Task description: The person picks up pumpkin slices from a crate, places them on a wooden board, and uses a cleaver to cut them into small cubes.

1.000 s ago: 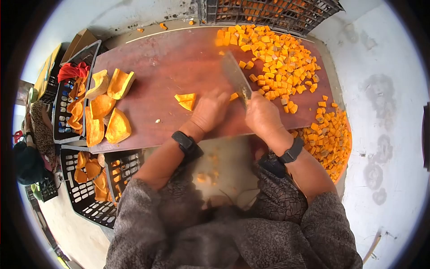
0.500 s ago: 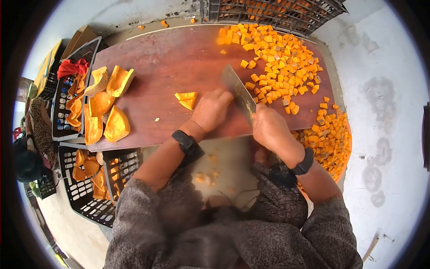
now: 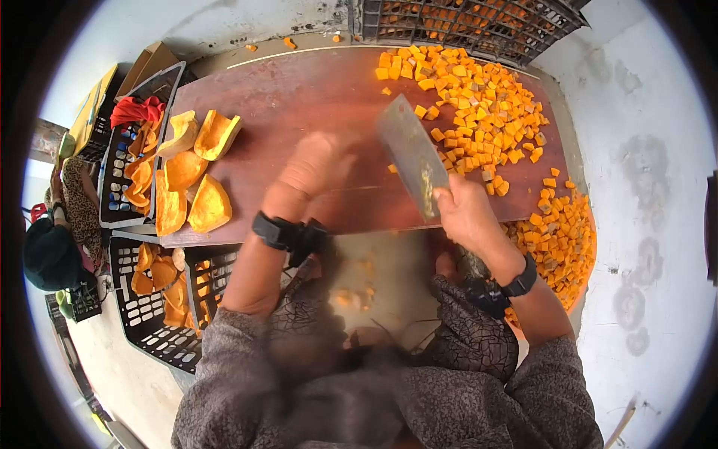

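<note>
Rectangular grey-metal cleaver is over the smooth reddish-brown table, its long axis running away from the body and slanting left; whether it touches the surface cannot be told. Bare right hand, the nearer of the two, has its fingers closed around the near end. Bare left hand, blurred by motion, is over the table to the left, with a gap between it and the cleaver; whether its fingers are apart, together or around something is unclear. Curved, hollowed orange pumpkin pieces lie at the table's left end, nearer the left hand. Small orange pumpkin cubes spread to the right of the cleaver and farther off. Beyond the table's far edge stands a black plastic lattice crate.
</note>
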Demonstrator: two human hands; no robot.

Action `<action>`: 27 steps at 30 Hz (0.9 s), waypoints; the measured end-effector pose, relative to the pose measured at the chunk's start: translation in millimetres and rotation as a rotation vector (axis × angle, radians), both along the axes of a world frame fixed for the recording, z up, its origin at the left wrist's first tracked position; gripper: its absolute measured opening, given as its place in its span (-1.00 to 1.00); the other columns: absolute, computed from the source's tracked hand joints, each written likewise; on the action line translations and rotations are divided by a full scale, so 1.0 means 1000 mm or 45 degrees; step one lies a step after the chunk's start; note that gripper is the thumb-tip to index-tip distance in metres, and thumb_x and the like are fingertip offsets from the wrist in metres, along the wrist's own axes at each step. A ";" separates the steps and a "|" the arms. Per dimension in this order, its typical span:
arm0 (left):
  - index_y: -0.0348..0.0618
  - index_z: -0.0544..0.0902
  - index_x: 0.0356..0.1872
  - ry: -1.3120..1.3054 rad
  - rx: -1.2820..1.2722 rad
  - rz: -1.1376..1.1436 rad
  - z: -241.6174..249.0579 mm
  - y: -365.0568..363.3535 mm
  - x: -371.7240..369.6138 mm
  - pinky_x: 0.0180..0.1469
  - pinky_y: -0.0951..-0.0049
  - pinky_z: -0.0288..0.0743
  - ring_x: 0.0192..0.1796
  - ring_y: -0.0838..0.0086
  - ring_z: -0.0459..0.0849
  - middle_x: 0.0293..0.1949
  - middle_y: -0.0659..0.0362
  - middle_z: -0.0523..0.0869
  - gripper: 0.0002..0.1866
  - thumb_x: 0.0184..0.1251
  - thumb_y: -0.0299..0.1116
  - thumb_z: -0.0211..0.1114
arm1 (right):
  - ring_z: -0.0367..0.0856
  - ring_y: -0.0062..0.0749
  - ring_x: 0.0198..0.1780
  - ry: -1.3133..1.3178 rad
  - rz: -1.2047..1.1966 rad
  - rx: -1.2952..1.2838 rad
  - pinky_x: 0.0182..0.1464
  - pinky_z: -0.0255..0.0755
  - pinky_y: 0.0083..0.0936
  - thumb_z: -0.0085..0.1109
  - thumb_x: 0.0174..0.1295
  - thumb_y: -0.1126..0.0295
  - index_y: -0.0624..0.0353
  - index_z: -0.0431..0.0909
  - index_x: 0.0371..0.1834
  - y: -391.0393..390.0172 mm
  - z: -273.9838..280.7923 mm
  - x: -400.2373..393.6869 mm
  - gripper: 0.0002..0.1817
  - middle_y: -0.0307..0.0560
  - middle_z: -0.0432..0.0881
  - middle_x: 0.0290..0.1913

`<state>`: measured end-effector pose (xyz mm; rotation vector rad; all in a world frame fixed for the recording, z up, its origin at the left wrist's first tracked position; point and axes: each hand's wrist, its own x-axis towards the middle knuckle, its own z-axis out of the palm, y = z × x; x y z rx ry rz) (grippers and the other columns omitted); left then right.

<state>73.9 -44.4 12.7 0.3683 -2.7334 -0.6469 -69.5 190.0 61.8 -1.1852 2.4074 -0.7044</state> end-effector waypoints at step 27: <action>-0.15 0.61 -0.10 -0.083 0.083 0.099 -0.025 0.043 -0.014 -0.07 0.12 0.58 -0.07 0.01 0.63 -0.12 0.03 0.61 -0.77 0.21 -0.42 0.30 | 0.58 0.33 -0.33 0.174 0.068 0.015 -0.29 0.44 0.00 0.10 0.34 0.35 0.32 0.39 -0.28 0.009 0.017 0.009 -0.78 0.33 0.57 -0.46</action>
